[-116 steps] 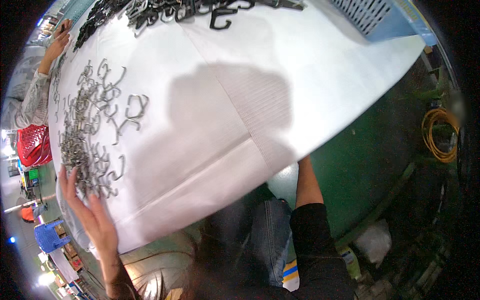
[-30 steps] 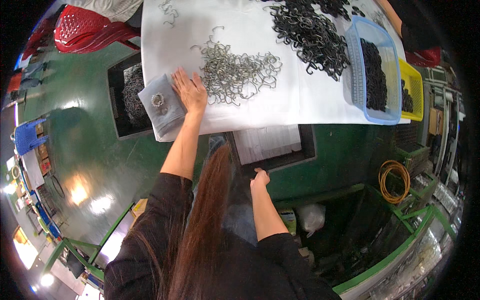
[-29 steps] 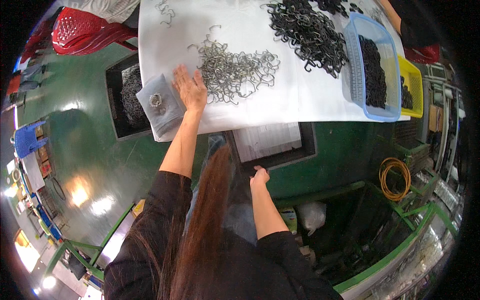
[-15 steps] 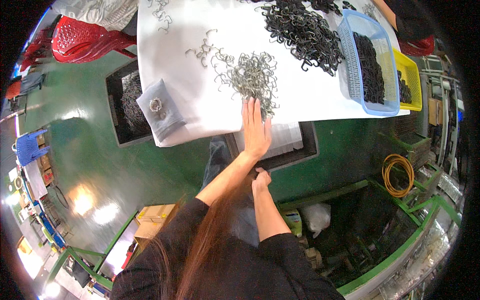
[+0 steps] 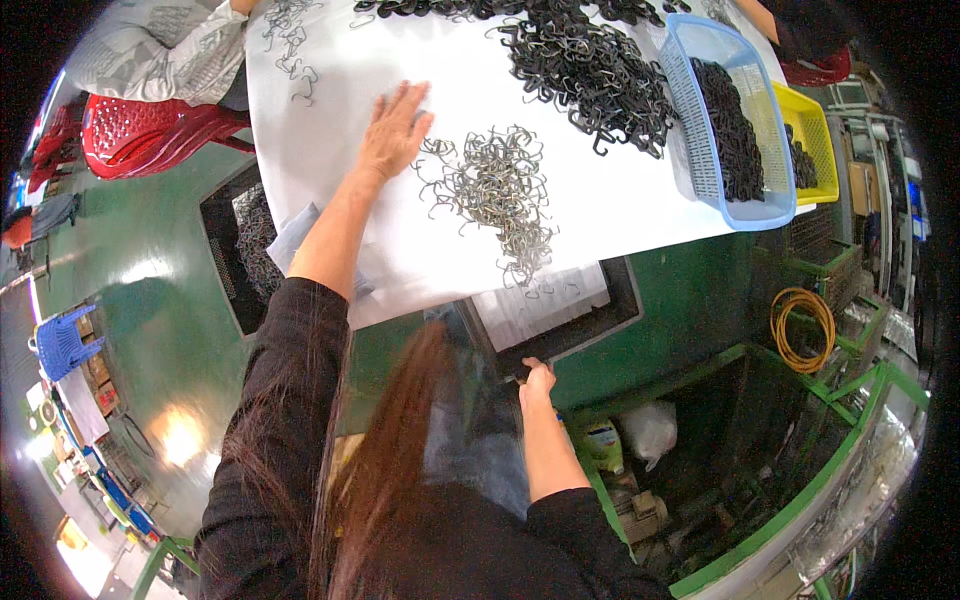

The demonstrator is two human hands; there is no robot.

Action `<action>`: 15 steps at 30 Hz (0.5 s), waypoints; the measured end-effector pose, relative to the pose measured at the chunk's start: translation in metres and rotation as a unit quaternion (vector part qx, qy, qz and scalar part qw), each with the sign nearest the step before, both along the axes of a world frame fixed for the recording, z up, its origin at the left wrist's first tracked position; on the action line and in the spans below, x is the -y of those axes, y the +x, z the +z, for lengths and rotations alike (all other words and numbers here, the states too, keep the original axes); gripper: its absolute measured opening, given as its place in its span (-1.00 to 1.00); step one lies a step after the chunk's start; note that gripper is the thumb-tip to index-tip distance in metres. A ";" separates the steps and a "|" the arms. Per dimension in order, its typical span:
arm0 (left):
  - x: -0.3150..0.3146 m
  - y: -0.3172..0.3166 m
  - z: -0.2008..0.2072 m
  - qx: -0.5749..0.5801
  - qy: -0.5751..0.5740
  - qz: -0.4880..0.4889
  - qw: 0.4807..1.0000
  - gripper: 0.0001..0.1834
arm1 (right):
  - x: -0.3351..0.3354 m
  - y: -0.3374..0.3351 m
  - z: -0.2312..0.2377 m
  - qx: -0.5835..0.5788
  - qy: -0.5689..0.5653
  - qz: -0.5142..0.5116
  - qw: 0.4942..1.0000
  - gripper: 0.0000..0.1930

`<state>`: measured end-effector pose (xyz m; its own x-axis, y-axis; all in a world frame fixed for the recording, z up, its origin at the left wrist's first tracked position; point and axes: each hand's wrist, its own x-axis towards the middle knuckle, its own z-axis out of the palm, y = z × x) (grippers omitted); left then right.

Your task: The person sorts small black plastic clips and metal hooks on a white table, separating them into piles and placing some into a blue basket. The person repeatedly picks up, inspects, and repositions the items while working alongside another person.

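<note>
While the person leans over the table, head view reads like this:

left hand: left hand [image 5: 393, 130] lies flat, palm down, fingers spread on the white sheet [image 5: 600, 210]; it grips nothing.
nearest parts: fingertips sit at the left edge of the grey metal hooks [image 5: 495, 190], touching or just beside the outermost ones; cannot tell which.
hook pile: loose tangle in the middle of the sheet, trailing down toward the near edge.
right hand: right hand [image 5: 537, 380] is low, below the table edge, fingers curled on the rim of the dark tray [image 5: 560, 325] under the table; cannot tell if it holds anything else.
tray content: white ribbed sheet inside, a few hooks on it.
black hooks: big heap of black hooks [image 5: 590, 60] at the far side of the sheet, well apart from the left hand.
blue basket: blue basket [image 5: 770, 205] right of the heap, filled with black hooks.
yellow basket: yellow basket [image 5: 815, 125] just beside the blue one, on its right.
left side: red plastic chair [image 5: 140, 135] beside the table, a second dark bin [image 5: 225, 260] on the green floor.
floor right: coiled yellow hose [image 5: 803, 330].
</note>
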<state>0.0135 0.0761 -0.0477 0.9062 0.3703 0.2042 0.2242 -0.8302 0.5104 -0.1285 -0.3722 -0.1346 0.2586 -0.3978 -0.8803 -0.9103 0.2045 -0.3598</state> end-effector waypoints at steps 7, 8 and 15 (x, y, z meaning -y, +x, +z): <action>0.112 -0.020 0.010 -0.003 -0.001 -0.078 0.997 -0.46 | -0.010 -0.002 0.004 0.011 0.005 -0.005 1.000 -0.40; 0.126 -0.022 0.012 -0.004 -0.016 -0.073 0.997 -0.45 | -0.011 -0.002 0.007 0.003 -0.018 0.012 1.000 -0.48; 0.223 -0.048 0.021 0.001 -0.131 -0.072 0.989 -0.44 | -0.015 0.003 0.022 0.030 0.002 -0.009 1.000 -0.66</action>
